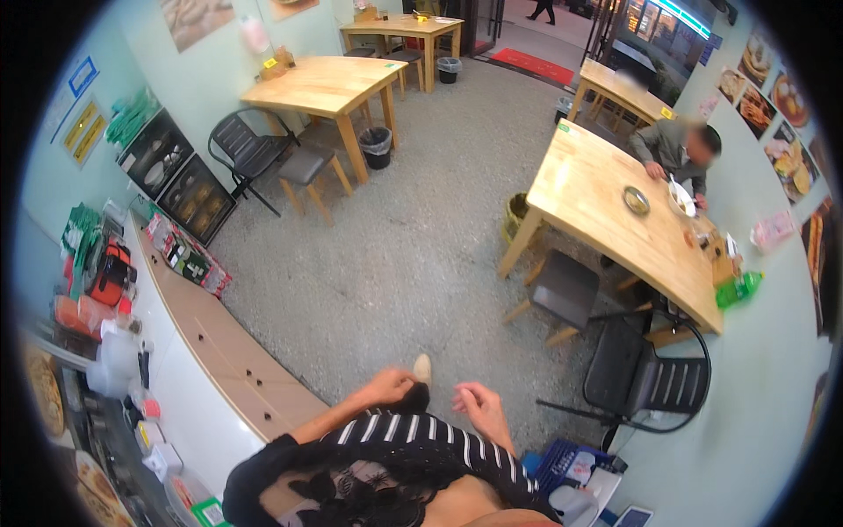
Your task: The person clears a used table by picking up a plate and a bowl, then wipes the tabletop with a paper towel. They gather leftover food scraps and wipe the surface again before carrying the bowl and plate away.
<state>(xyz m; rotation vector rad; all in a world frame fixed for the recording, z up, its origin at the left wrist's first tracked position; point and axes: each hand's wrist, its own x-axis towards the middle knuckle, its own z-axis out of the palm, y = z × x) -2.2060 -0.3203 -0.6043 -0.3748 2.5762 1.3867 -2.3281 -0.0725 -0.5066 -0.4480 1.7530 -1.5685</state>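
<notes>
My left hand (394, 385), slightly blurred, hangs in front of my body with its fingers curled; whether it grips anything is hidden. Just beyond it are a dark trouser leg and one beige shoe (423, 369) on the speckled grey floor (369, 277). My right hand (479, 403) hovers over the floor at the right of my striped black top, fingers loosely bent and no object in it. The white counter (191, 369) with brown drawer fronts lies to the left of my left arm. Nearest on the right side is a black metal chair (625, 382).
A person (678, 155) sits eating from a white bowl (681, 199) at a wooden table (593, 178). Stools (565, 286), a bin (377, 146) and another table (323, 82) flank the aisle. Blue basket (560, 464) lies lower right. A red mat (535, 66) marks the doorway.
</notes>
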